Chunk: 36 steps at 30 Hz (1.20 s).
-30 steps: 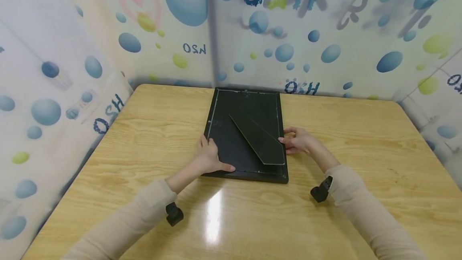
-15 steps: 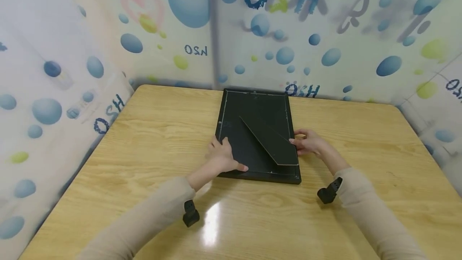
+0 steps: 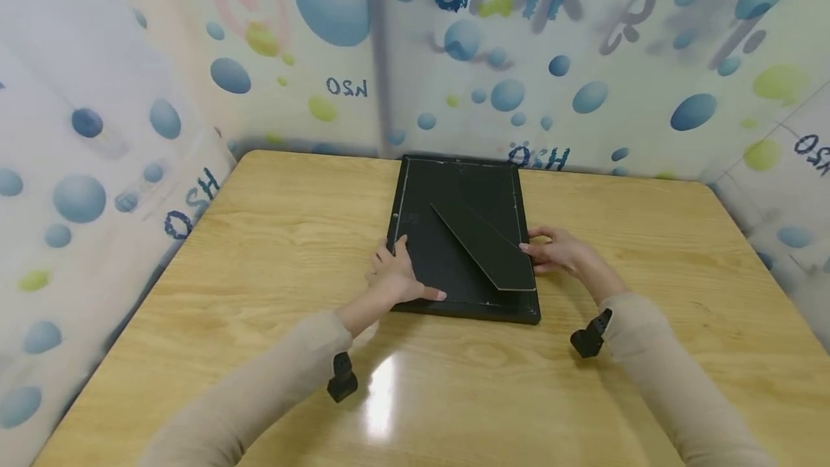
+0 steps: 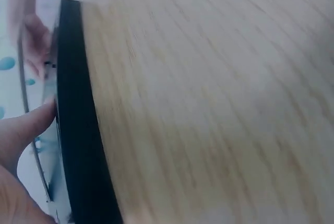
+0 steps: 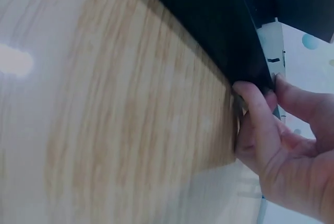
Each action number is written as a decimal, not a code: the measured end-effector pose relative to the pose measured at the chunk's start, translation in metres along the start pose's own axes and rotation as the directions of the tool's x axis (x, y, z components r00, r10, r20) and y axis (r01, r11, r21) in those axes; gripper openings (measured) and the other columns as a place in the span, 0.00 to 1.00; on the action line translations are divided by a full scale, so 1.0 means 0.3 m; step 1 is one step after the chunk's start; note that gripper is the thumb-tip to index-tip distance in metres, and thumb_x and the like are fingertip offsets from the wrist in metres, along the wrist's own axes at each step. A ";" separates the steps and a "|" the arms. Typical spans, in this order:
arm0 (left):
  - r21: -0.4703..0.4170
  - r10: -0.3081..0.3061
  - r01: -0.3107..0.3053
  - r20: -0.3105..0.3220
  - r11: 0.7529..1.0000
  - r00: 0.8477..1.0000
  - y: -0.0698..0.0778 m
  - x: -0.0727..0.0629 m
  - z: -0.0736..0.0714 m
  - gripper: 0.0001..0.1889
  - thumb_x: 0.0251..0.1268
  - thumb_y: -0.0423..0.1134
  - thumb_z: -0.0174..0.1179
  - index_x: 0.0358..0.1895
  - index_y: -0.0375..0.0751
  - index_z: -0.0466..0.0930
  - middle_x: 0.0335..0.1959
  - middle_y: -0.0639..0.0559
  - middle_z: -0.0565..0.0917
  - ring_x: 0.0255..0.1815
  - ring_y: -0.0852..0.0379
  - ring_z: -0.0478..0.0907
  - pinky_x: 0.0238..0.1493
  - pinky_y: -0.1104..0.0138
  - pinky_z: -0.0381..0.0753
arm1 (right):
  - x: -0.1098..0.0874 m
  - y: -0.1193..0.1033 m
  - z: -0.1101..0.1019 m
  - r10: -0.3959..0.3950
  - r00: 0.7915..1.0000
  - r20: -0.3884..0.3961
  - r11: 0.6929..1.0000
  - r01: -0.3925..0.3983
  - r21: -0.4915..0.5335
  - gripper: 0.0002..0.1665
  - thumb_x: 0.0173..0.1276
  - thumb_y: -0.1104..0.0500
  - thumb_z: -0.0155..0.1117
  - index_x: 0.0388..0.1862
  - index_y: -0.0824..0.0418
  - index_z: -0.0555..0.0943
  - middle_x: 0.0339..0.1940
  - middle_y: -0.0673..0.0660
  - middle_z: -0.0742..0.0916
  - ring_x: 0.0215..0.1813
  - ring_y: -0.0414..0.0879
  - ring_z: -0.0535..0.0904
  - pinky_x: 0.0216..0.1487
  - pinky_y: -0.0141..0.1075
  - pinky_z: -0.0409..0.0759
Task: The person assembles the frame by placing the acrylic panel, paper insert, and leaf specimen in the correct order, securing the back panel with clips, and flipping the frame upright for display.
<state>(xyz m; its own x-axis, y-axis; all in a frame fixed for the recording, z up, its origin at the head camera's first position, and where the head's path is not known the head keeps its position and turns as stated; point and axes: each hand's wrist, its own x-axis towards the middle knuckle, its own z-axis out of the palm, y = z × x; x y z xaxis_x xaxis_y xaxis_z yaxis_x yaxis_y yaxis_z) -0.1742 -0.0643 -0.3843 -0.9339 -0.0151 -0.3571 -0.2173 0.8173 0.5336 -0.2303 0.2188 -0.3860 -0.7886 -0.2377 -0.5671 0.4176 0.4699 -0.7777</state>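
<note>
A black picture frame (image 3: pixel 460 182) lies face down on the wooden table, its back up. Its stand (image 3: pixel 486 254), a slanting black flap, lifts slightly off the back toward the lower right. At the frame's lower left corner, my left hand (image 3: pixel 391 281) grips it, thumb on the back near the front edge and fingers at the left side. My right hand (image 3: pixel 558 251) pinches the right side, thumb on top beside the stand. In the right wrist view, curled fingers (image 5: pixel 261 125) reach against the frame's black side (image 5: pixel 219 31). The frame's front is hidden.
The wooden table (image 3: pixel 259 236) runs back to a wall (image 3: pixel 421 56) printed with blue and green bubbles. The frame's far edge is close to that wall. Bright glare (image 3: pixel 381 395) shows on the table in front. Each wrist carries a small black camera (image 3: pixel 341 378).
Compared with a second ago, the picture frame has shifted to the right along the table, both hands moving with it. Over the last half second it has stayed nearly still.
</note>
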 end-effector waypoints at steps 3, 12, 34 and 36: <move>-0.099 0.005 -0.004 0.011 0.995 1.000 -0.038 0.023 -0.026 0.63 0.37 0.56 0.72 0.72 0.42 0.37 0.71 0.33 0.44 0.70 0.35 0.45 0.65 0.41 0.57 | 0.005 -0.004 0.006 -0.005 1.000 -0.010 1.000 0.004 -0.031 0.37 0.69 0.56 0.52 0.70 0.68 0.50 0.46 0.60 0.77 0.34 0.35 0.77 0.36 0.29 0.82; -0.470 -0.005 0.067 0.131 0.880 0.991 -0.120 0.137 -0.112 0.29 0.62 0.33 0.56 0.65 0.31 0.57 0.63 0.35 0.66 0.59 0.42 0.69 0.59 0.56 0.73 | -0.002 0.018 -0.005 -0.046 0.999 0.003 0.999 0.046 -0.013 0.37 0.69 0.57 0.52 0.70 0.69 0.50 0.52 0.64 0.73 0.36 0.36 0.78 0.39 0.30 0.83; -0.355 0.016 0.042 0.159 0.934 0.987 -0.131 0.161 -0.119 0.24 0.62 0.35 0.57 0.60 0.35 0.62 0.60 0.37 0.68 0.54 0.46 0.72 0.51 0.58 0.78 | 0.003 0.034 0.000 -0.077 0.994 0.084 0.997 0.077 0.007 0.47 0.63 0.68 0.57 0.71 0.69 0.40 0.45 0.60 0.68 0.41 0.41 0.72 0.44 0.30 0.79; -0.340 0.018 0.037 0.157 0.940 0.987 -0.130 0.161 -0.120 0.24 0.61 0.35 0.57 0.59 0.35 0.62 0.59 0.37 0.69 0.53 0.47 0.73 0.47 0.61 0.79 | 0.003 0.014 0.006 -0.043 0.998 0.056 0.996 0.048 -0.075 0.49 0.61 0.65 0.59 0.72 0.68 0.40 0.50 0.65 0.68 0.45 0.45 0.73 0.47 0.34 0.79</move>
<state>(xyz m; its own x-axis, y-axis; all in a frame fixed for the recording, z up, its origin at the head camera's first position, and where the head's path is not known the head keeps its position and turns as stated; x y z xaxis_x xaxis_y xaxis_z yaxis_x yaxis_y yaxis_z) -0.2210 -0.1175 -0.3948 -0.8814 0.0901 -0.4637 -0.3356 0.5715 0.7489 -0.2286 0.2191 -0.3902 -0.7796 -0.3049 -0.5470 0.3444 0.5207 -0.7812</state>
